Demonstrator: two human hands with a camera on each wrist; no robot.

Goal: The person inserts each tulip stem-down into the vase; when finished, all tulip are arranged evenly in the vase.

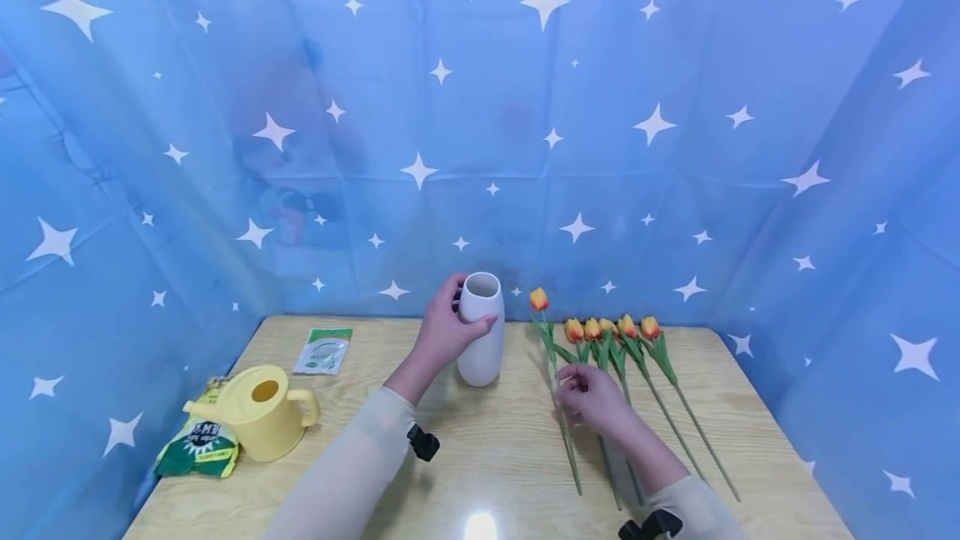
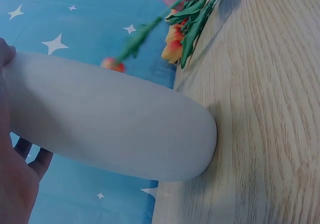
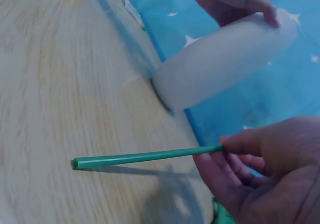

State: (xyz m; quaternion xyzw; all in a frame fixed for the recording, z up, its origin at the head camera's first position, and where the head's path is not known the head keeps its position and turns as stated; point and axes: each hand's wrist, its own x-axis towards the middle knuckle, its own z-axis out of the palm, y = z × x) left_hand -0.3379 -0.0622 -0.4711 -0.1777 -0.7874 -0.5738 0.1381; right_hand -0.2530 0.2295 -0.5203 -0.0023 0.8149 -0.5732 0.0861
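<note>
A tall white vase (image 1: 481, 340) stands upright on the wooden table, its round mouth facing up. My left hand (image 1: 447, 325) grips the vase near its top, thumb across the front and fingers behind. My right hand (image 1: 592, 398) pinches the green stem (image 3: 135, 158) of one orange-yellow tulip (image 1: 538, 299) between thumb and fingers. That tulip's bloom points toward the back, right of the vase, and its cut stem end points toward me. Several more tulips (image 1: 649, 328) lie side by side on the table just beyond and right of this hand.
At the left stands a yellow watering can (image 1: 268, 419), partly over a green and yellow bag (image 1: 197, 450). A small green and white packet (image 1: 324, 352) lies behind it. A blue star-patterned curtain (image 1: 480, 107) hangs along the back and sides of the table (image 1: 525, 490).
</note>
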